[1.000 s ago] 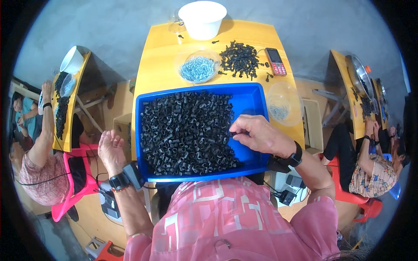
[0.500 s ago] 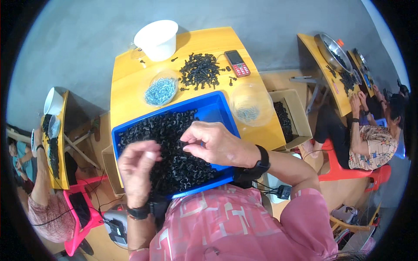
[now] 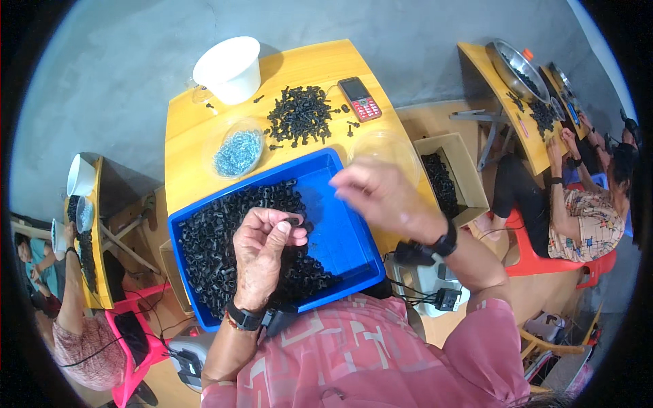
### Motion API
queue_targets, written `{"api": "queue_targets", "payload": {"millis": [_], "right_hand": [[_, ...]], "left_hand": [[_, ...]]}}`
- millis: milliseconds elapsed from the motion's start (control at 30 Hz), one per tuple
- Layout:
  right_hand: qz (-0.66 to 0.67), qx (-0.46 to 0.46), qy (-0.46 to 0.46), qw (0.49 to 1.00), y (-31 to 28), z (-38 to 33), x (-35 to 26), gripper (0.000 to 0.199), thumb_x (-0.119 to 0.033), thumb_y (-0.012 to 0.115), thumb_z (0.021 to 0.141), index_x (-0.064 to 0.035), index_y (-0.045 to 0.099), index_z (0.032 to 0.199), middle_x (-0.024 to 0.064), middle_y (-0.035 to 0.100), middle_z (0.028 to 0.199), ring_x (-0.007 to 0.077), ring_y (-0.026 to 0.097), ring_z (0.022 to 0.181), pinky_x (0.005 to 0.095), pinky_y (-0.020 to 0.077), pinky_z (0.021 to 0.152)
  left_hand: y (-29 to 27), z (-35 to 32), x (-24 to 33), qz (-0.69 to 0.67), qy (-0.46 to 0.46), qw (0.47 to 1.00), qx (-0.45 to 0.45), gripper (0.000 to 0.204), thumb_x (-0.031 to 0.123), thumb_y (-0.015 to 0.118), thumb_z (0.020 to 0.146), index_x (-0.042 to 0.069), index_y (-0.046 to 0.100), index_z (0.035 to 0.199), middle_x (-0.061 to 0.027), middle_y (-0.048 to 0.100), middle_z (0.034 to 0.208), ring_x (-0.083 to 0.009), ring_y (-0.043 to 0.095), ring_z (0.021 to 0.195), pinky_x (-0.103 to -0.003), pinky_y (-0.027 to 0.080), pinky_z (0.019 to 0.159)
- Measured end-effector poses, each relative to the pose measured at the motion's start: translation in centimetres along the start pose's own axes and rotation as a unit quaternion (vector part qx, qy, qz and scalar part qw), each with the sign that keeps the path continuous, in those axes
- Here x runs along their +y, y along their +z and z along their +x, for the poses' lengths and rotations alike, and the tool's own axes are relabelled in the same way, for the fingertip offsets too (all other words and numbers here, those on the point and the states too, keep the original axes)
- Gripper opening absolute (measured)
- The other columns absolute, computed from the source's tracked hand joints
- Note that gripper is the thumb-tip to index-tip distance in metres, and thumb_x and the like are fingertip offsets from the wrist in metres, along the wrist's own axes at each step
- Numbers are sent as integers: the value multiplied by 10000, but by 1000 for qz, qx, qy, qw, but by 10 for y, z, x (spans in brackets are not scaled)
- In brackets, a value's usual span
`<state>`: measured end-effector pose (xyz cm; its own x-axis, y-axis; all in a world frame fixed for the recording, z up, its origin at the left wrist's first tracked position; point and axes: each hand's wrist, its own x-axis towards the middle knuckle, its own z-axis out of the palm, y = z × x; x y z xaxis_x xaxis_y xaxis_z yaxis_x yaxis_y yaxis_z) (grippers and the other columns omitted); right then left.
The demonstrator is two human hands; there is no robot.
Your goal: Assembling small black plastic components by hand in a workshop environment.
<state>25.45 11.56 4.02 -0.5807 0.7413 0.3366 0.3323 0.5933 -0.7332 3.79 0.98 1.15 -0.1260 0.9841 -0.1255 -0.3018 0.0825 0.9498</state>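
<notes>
My left hand is closed in a pinch above the blue tray, with a small black plastic clip between thumb and fingertips. Under it, many similar black clips fill the tray's left and middle, while bare blue shows at the right. My right hand is over the tray's right edge, beside a clear plastic bowl that it partly covers. Motion smears its fingers, so whether they hold anything is unclear. Beyond the tray, another clear bowl holds silvery-blue screws.
On the yellow table lie a heap of black parts with stems, a red-and-black phone and a white bucket. A cardboard box of black pieces stands to the right. People work at tables on both sides.
My left hand has moved right and pinches a black clip. My right hand has swung right, away from the clips toward the clear bowl. The view has shifted slightly.
</notes>
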Motion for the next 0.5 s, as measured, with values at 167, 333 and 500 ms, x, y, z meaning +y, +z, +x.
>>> {"api": "queue_targets", "payload": {"millis": [167,333,500], "right_hand": [[-185,-35,25,982,-32,3,59,105,-63,596,837,5,652,895,207,631,855,404,628,814,460,511,744],[-265,-115,42,956,-21,4,71,74,-41,631,811,-13,644,878,184,619,849,385,612,835,454,502,741],[-288,-152,69,943,-17,7,78,73,-42,617,799,-14,645,861,191,623,850,402,618,839,456,506,752]], "left_hand": [[-7,6,-4,-16,9,1000,15,156,159,614,983,31,569,1059,-79,639,901,-110,596,681,-257,521,607],[-13,5,-6,-11,-1,1000,9,212,201,639,972,23,611,1084,-48,617,861,-86,548,651,-224,466,571],[-14,5,-1,-9,-6,1000,8,226,193,643,968,10,618,1099,-44,619,864,-84,548,664,-222,465,580]]}}
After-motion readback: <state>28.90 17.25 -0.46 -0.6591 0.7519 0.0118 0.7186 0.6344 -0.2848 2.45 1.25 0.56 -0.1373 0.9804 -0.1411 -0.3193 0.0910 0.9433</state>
